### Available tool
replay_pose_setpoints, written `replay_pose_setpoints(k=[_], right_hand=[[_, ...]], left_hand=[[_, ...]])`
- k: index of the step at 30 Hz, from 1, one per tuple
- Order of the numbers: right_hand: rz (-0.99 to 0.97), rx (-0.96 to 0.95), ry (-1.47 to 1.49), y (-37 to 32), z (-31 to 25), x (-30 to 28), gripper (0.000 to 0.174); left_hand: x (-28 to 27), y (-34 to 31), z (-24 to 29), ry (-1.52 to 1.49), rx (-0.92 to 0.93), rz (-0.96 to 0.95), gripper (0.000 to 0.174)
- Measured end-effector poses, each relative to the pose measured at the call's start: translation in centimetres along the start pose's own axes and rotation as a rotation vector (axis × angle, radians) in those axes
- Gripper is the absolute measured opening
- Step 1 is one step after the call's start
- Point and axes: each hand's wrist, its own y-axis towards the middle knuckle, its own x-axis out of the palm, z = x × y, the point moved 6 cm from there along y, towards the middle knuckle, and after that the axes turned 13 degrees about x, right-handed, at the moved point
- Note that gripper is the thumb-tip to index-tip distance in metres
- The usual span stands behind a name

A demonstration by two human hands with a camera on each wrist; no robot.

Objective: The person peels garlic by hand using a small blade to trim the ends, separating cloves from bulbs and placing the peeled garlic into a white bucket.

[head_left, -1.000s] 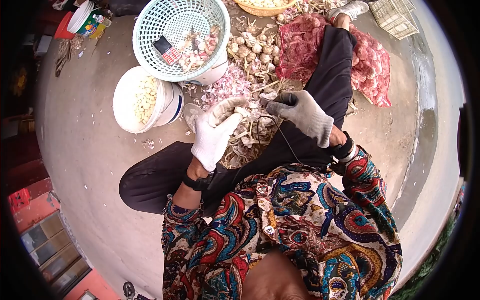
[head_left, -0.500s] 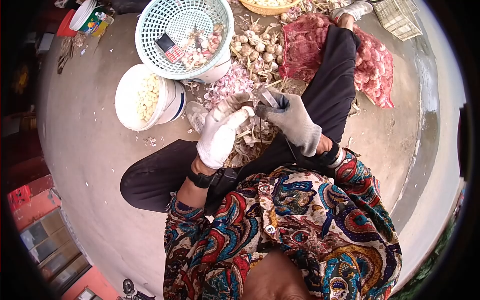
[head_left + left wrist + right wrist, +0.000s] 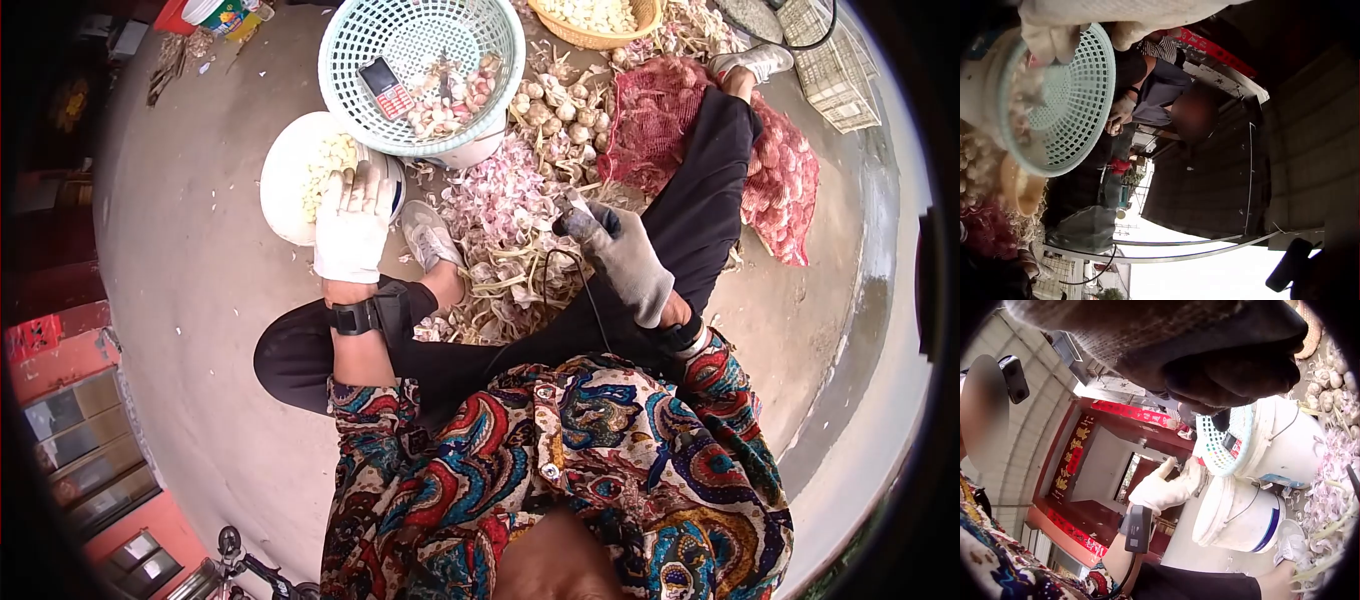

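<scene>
The left hand, in a white glove, reaches over the near edge of a white bucket of peeled cloves, its fingers extended. In the right wrist view that left hand is raised beside the buckets, fingers apart. The right hand, in a grey glove with dark fingers, grips a small metal tool above the pile of skins and stalks. Dark curled fingers of the right hand fill the top of the right wrist view. The left hand blurs across the top of the left wrist view.
A pale green basket holding a phone and cloves sits on another bucket. Garlic bulbs, a red net sack, a yellow basket and a crate lie beyond. Another person sits across.
The left hand has left the right hand's side and moved to the bucket of peeled cloves, its fingers uncurling. The right hand, still gripping the tool, has drawn apart from it. The head view has shifted.
</scene>
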Motion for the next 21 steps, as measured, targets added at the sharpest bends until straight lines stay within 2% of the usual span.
replay_pose_setpoints(k=[3,4,6,7,9,10,12,13,15,16,18,21], right_hand=[[-0.039,0.070,0.005,-0.3,-0.2,0.6,0.041],[-0.030,0.036,0.005,-0.1,-0.1,0.7,0.038],[-0.066,0.117,0.006,-0.5,-0.4,1.0,0.034],[-0.052,0.032,-0.093,0.1,-0.2,0.9,0.030],[-0.079,0.126,-0.041,-0.4,-0.1,0.7,0.030],[-0.080,0.110,-0.088,-0.3,0.1,0.3,0.032],[-0.100,0.102,-0.137,0.2,1.5,-0.1,0.041],[-0.092,0.111,-0.118,0.1,1.6,-0.3,0.042],[-0.067,0.113,-0.084,0.3,2.2,-0.4,0.041],[-0.047,0.113,-0.060,0.3,2.2,-0.5,0.040],[-0.021,0.155,-0.155,0.2,1.9,-0.9,0.037],[-0.002,0.164,-0.207,0.4,1.4,-1.5,0.037]], left_hand=[[1.3,1.2,-2.1,0.231,0.043,-0.356,0.045],[2.9,1.2,-2.7,0.457,0.152,-0.385,0.042],[5.2,3.2,-4.0,0.858,0.355,-0.412,0.032],[7.0,4.0,-4.5,1.032,0.528,-0.575,0.029],[8.8,5.1,-4.9,1.687,0.564,-0.558,0.031],[8.2,7.5,-5.9,1.804,0.634,-0.590,0.031],[9.0,9.1,-7.1,1.933,0.631,-0.682,0.032],[9.0,9.9,-8.0,1.848,0.545,-0.676,0.033],[10.3,10.6,-9.5,1.945,0.722,-0.786,0.033],[10.7,11.1,-10.2,1.927,0.702,-0.822,0.034],[11.3,12.1,-11.6,2.104,0.771,-0.882,0.034],[11.3,14.1,-13.1,1.953,0.524,-0.813,0.035]])
